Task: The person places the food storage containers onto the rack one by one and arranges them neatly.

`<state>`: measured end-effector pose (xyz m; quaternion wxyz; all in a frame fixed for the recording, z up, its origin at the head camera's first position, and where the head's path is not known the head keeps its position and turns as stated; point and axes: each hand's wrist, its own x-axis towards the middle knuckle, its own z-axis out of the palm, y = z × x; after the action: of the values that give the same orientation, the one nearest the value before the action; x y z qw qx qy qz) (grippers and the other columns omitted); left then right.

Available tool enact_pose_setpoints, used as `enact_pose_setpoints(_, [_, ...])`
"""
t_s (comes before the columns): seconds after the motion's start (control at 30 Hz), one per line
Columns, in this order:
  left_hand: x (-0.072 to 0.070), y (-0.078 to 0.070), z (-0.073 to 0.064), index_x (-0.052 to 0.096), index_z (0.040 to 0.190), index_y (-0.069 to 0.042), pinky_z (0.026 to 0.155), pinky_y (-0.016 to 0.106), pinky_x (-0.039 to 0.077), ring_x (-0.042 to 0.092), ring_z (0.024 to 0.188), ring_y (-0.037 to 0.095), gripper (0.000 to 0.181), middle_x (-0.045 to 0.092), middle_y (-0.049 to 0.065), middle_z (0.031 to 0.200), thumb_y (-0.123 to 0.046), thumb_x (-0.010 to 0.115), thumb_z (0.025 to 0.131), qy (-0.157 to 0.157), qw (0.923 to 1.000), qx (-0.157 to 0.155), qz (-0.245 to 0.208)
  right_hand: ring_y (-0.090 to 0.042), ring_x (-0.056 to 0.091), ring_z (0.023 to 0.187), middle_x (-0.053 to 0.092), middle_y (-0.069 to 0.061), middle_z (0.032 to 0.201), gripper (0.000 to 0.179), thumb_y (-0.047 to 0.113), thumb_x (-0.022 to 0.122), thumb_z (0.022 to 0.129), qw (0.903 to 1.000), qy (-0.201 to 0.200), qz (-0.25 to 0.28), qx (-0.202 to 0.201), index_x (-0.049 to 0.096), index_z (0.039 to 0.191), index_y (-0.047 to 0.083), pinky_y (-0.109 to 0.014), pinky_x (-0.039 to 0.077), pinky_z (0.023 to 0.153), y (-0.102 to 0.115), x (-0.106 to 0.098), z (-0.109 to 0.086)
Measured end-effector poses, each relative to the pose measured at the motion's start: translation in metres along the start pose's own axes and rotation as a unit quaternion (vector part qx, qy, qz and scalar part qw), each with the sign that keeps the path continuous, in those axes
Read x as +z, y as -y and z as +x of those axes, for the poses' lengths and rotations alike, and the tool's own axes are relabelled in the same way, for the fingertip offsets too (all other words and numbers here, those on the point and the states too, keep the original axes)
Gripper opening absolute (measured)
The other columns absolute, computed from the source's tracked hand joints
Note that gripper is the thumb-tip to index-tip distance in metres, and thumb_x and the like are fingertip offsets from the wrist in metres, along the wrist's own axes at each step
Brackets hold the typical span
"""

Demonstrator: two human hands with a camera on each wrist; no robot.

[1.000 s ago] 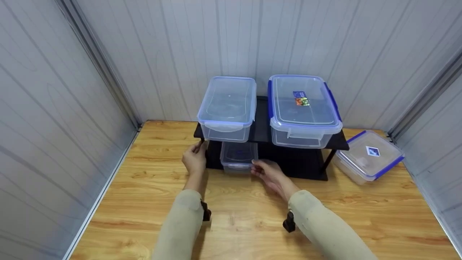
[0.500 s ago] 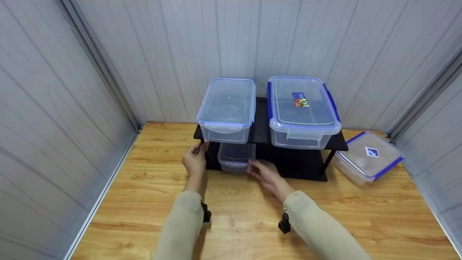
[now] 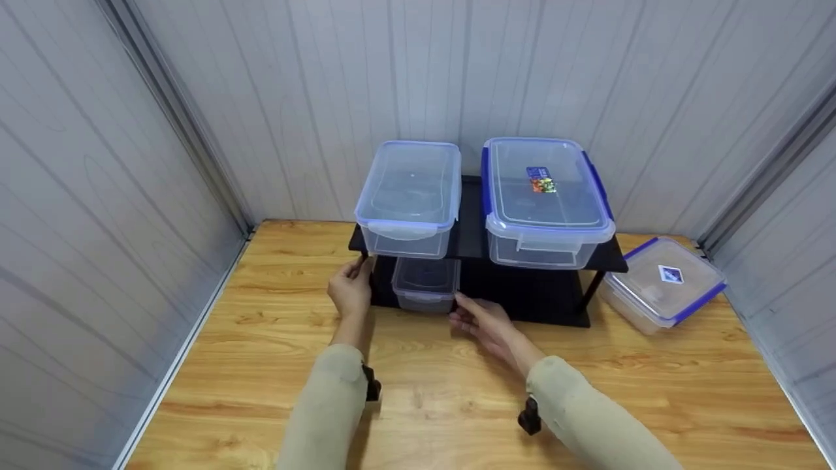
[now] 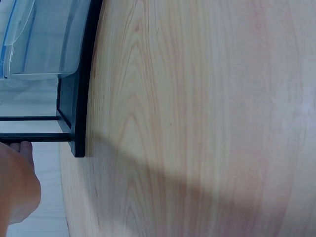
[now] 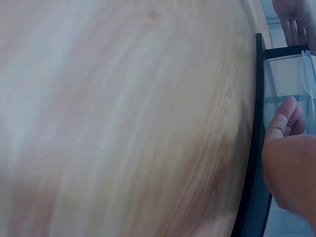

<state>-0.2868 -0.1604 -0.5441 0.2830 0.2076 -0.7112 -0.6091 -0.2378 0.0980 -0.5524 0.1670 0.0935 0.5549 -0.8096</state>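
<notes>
A small clear lidded food container (image 3: 426,281) sits on the lower level of a black two-tier rack (image 3: 522,290), near its left end. My right hand (image 3: 486,324) is at the container's front right corner, its fingertips against or very near the side. In the right wrist view the right hand's index finger (image 5: 282,117) is extended beside the clear wall, not curled round it. My left hand (image 3: 350,288) is at the rack's front left post (image 4: 34,137). The left fingers look fairly straight, their tips touching the post; the thumb is partly hidden.
On the upper tier stand a clear container with a pale blue rim (image 3: 410,189) and a larger blue-clipped container (image 3: 547,196). Another blue-clipped container (image 3: 666,281) stands on the wooden table (image 3: 418,405), right of the rack. Panelled walls enclose the back and sides.
The small container has shifted slightly left on the lower level. My right hand went left with it, then drew back a little to the right. The left hand stays at the post.
</notes>
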Motion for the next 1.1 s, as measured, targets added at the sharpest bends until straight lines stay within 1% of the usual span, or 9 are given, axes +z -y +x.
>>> enact_pose_setpoints(0.07, [0.000,0.000,0.000,0.078,0.090,-0.010,0.068,0.021,0.055,0.071,0.082,0.017,0.021,0.075,0.007,0.089,-0.026,0.082,0.077,-0.002,1.0000,-0.002,-0.004,-0.023,0.067,0.084,0.063,-0.008,0.083,0.033,0.021,0.071,0.088,0.9999,0.006,-0.005,0.006,0.057,0.101,-0.006,-0.036,0.056,0.086,0.001,-0.007,-0.006])
enact_pose_setpoints(0.2, [0.000,-0.001,0.000,0.079,0.089,-0.011,0.066,0.020,0.054,0.071,0.079,0.016,0.021,0.075,0.007,0.088,-0.027,0.083,0.076,-0.005,0.9999,-0.008,-0.009,-0.023,0.066,0.085,0.065,-0.009,0.084,0.027,0.021,0.071,0.089,0.9998,0.016,-0.010,0.008,0.059,0.096,-0.002,-0.036,0.055,0.087,0.006,-0.021,-0.016])
enact_pose_setpoints(0.33, [-0.001,-0.002,0.001,0.079,0.089,-0.012,0.067,0.022,0.055,0.071,0.079,0.017,0.020,0.075,0.007,0.088,-0.027,0.083,0.076,-0.008,1.0000,-0.003,-0.004,-0.022,0.067,0.085,0.067,-0.010,0.086,0.026,0.021,0.071,0.089,0.9997,0.022,-0.008,0.008,0.060,0.095,-0.001,-0.035,0.056,0.087,0.012,-0.035,-0.026])
enact_pose_setpoints(0.43, [-0.002,-0.002,0.001,0.079,0.088,-0.012,0.069,0.022,0.054,0.071,0.080,0.017,0.019,0.075,0.007,0.088,-0.028,0.082,0.077,-0.012,0.9999,0.004,0.004,-0.024,0.068,0.088,0.068,-0.012,0.091,0.028,0.022,0.071,0.089,0.9996,0.027,-0.004,0.007,0.060,0.099,-0.002,-0.036,0.055,0.089,0.018,-0.044,-0.033])
enact_pose_setpoints(0.63, [0.002,-0.001,0.000,0.079,0.087,-0.012,0.068,0.021,0.054,0.071,0.079,0.016,0.019,0.075,0.007,0.086,-0.027,0.083,0.076,-0.008,1.0000,-0.003,0.000,-0.029,0.067,0.099,0.067,-0.019,0.105,0.035,0.023,0.066,0.092,0.9995,0.030,-0.007,0.003,0.058,0.110,-0.006,-0.039,0.052,0.094,0.030,-0.066,-0.054])
enact_pose_setpoints(0.7, [0.003,-0.002,0.000,0.079,0.088,-0.012,0.070,0.023,0.055,0.071,0.080,0.017,0.020,0.075,0.007,0.087,-0.027,0.082,0.077,-0.001,1.0000,-0.005,0.000,-0.029,0.066,0.103,0.066,-0.020,0.110,0.041,0.024,0.064,0.094,0.9993,0.034,-0.013,0.003,0.055,0.117,-0.009,-0.039,0.051,0.096,0.034,-0.073,-0.063])
enact_pose_setpoints(0.87, [0.002,-0.004,-0.001,0.079,0.089,-0.015,0.076,0.030,0.055,0.070,0.084,0.019,0.020,0.075,0.005,0.089,-0.032,0.081,0.078,0.013,0.9996,-0.012,0.020,-0.029,0.064,0.109,0.064,-0.021,0.116,0.054,0.026,0.059,0.097,0.9991,0.039,-0.015,0.003,0.044,0.129,-0.014,-0.039,0.048,0.098,0.043,-0.092,-0.084])
enact_pose_setpoints(0.97, [0.000,-0.004,-0.001,0.079,0.090,-0.015,0.078,0.031,0.055,0.070,0.085,0.019,0.021,0.075,0.005,0.089,-0.033,0.080,0.078,0.014,0.9995,-0.017,0.025,-0.028,0.063,0.111,0.063,-0.021,0.120,0.053,0.027,0.057,0.098,0.9991,0.039,-0.013,0.006,0.043,0.131,-0.013,-0.038,0.047,0.100,0.049,-0.106,-0.093])
enact_pose_setpoints(1.1, [-0.002,-0.001,0.001,0.079,0.090,-0.015,0.078,0.029,0.055,0.071,0.085,0.018,0.022,0.075,0.005,0.090,-0.033,0.081,0.077,0.008,0.9995,-0.018,0.023,-0.026,0.062,0.113,0.065,-0.017,0.118,0.052,0.028,0.053,0.100,0.9991,0.038,-0.014,0.014,0.042,0.132,-0.012,-0.039,0.043,0.104,0.055,-0.127,-0.103])
